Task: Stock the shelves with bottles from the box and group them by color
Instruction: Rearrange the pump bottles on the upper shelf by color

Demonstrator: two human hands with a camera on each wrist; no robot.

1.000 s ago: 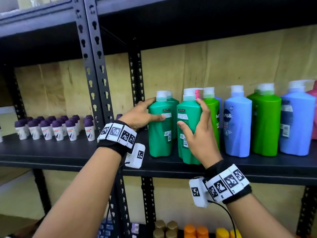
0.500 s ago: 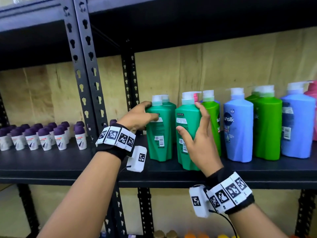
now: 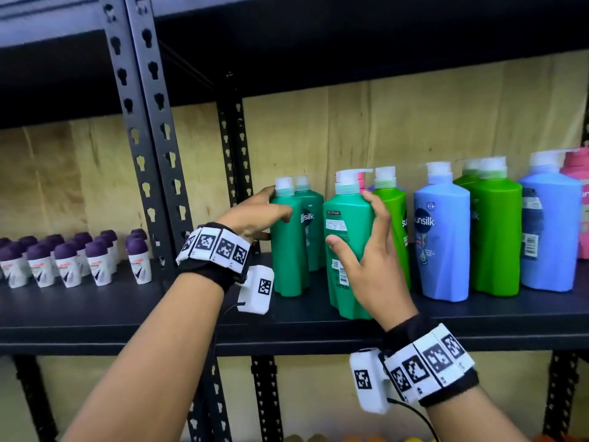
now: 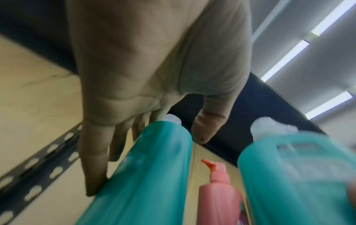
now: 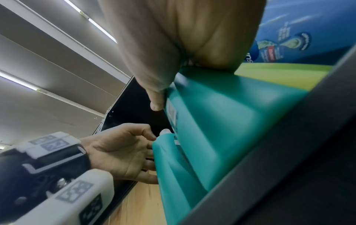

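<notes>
My right hand (image 3: 373, 266) wraps the tall teal-green plastic pump bottle (image 3: 349, 247) at the front of the black metal shelf (image 3: 127, 317), thumb across its label side, fingers curled round its far edge beside the lime-green plastic pump bottle (image 3: 393, 215). My left hand (image 3: 255, 218) cups the second teal-green pump bottle (image 3: 288, 247), thumb on its face, fingers behind its left edge; a third teal one stands just behind.

I judge these full and fairly heavy, stiff-walled, with smooth plastic that could slip, so I hold at the waist of the body, not the white pump head (image 3: 345, 181), which looks the weak point. Top-heavy when pushed high, I'd guess; low pressure slides them better.

The shelf board looks flat and slick, good for sliding. Room is tight on my right: lime, light-blue plastic pump bottle (image 3: 441, 237) and more stand close-packed. Leftward, past the perforated dark upright post (image 3: 149, 148), sit small purple-capped white roll-on bottles (image 3: 95, 260). Bare plywood backs everything.
</notes>
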